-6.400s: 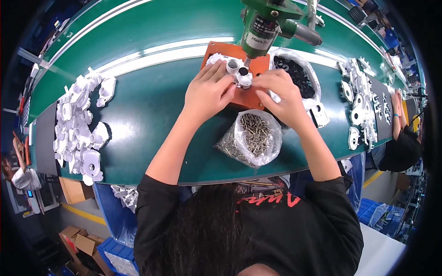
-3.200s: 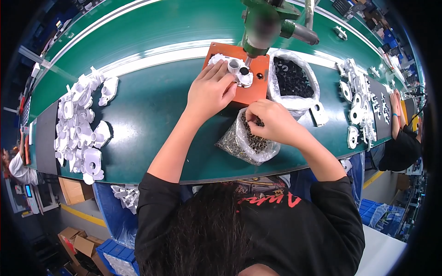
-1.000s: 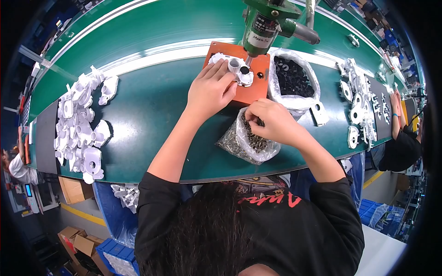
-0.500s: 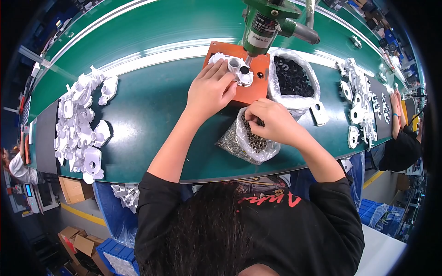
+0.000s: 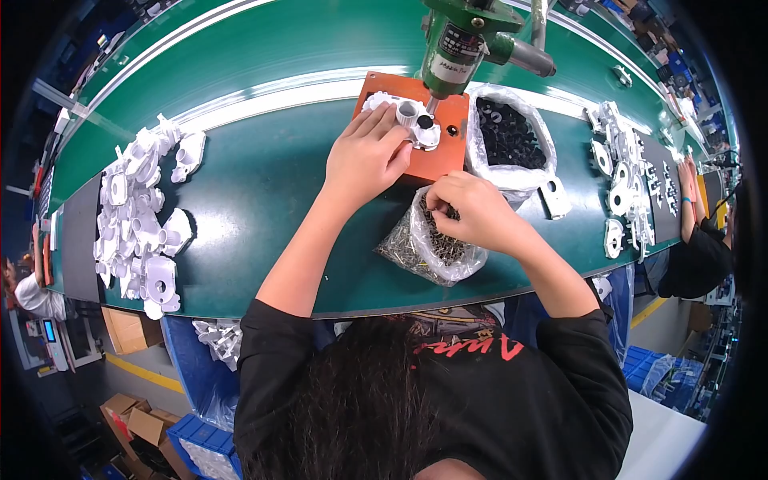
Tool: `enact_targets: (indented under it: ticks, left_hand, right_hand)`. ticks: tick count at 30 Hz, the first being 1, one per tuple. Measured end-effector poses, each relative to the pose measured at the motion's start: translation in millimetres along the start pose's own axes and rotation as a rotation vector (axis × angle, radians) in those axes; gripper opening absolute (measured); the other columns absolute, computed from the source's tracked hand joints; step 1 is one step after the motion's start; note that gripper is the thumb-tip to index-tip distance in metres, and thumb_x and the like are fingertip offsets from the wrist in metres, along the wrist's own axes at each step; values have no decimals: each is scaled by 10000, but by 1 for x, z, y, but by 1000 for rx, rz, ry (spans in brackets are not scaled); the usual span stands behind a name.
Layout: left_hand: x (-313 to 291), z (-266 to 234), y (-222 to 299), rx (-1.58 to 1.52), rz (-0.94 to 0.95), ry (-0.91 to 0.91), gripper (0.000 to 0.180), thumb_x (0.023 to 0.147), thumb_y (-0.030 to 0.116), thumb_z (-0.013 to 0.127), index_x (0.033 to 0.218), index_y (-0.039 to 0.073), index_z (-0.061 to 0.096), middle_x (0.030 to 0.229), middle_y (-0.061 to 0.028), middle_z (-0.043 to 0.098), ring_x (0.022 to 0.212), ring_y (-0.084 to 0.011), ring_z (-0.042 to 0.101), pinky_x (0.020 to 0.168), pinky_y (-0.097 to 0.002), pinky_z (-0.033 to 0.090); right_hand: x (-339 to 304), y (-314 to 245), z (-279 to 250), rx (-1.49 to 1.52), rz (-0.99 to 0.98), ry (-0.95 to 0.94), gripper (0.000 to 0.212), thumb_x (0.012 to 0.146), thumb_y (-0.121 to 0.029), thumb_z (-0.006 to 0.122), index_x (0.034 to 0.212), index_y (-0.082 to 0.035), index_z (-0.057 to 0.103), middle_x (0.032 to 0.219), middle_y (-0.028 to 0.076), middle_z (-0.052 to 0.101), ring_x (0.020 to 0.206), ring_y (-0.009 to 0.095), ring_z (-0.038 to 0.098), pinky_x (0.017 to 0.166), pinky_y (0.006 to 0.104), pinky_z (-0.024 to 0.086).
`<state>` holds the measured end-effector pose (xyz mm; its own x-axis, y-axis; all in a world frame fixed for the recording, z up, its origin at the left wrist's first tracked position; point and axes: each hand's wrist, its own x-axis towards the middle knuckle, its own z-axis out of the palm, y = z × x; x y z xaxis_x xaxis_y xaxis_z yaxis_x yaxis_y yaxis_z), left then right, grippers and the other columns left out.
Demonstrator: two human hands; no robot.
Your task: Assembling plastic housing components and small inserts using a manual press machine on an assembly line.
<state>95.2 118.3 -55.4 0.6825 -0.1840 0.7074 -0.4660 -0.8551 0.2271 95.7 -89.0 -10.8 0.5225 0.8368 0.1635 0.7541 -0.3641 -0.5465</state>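
My left hand (image 5: 366, 160) lies over a white plastic housing (image 5: 406, 114), its fingers holding it down on an orange fixture plate (image 5: 440, 164). A round tube and a black disc show on the housing's uncovered right side. Above that side hangs the bit of a green powered screwdriver head (image 5: 456, 60), close to the black disc. Over the mouth of a clear plastic bag of small screws (image 5: 448, 248), my right hand (image 5: 478, 210) has its fingers curled and pinched together. Whatever sits between those fingertips is too small or hidden to make out.
A clear bag of black plastic pieces (image 5: 512, 132) stands right of the plate, beside a single white part (image 5: 554, 198). White housings (image 5: 140, 216) are heaped at the left, and more white parts (image 5: 624, 188) at the right. A co-worker's arm (image 5: 688, 196) reaches in at far right.
Both my hands keep their places. On the green surface at the far right, a small white part has shifted slightly to the right.
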Motion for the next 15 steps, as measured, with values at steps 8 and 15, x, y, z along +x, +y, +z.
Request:
enact_targets:
  ticks: [8, 15]
  left_hand:
    - [0, 0, -1, 4, 1, -4, 139, 764, 165, 618, 857, 63, 609, 1076, -179, 636, 1071, -310, 586, 953, -411, 444]
    - [0, 0, 0, 2, -11, -5, 133, 768, 170, 616, 856, 70, 609, 1086, -177, 635, 1084, -307, 582, 960, -410, 441]
  right_hand:
    - [1, -1, -1, 0, 24, -13, 126, 675, -49, 647, 766, -30, 562, 712, 80, 575, 713, 234, 573, 637, 344, 472]
    - [1, -2, -1, -13, 21, -7, 133, 665, -51, 648, 754, -33, 550, 698, 76, 572, 706, 238, 569, 629, 348, 467]
